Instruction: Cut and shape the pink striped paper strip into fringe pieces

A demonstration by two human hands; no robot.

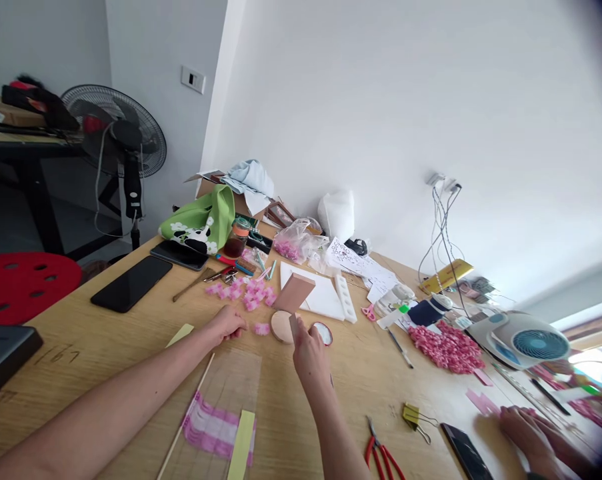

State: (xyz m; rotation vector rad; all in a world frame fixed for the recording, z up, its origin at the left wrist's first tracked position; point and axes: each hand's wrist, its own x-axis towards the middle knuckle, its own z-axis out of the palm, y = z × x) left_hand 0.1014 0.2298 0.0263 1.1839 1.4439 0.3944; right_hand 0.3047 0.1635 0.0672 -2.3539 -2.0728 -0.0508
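My left hand [229,325] is closed just above the table, left of a small pink-and-white piece [261,329]; whatever its fingers may hold is too small to make out. My right hand [311,353] grips a small flat grey-brown piece [294,327], over the right side of a round wooden disc [281,327]. Right of that hand sits a small red-rimmed round container [323,333] with something white inside. Behind the disc stands a pinkish-brown block [293,293]. Several pink pieces [255,293] lie to its left. Nearer me is a clear sheet with a pink-and-white strip [215,427].
A thin wooden stick [185,417] borders the sheet. Red-handled pliers [381,453], a binder clip [415,418] and a phone [465,451] lie front right, near another person's hands [531,433]. Two dark phones [131,283] lie left. A jar [237,238] and bags stand behind.
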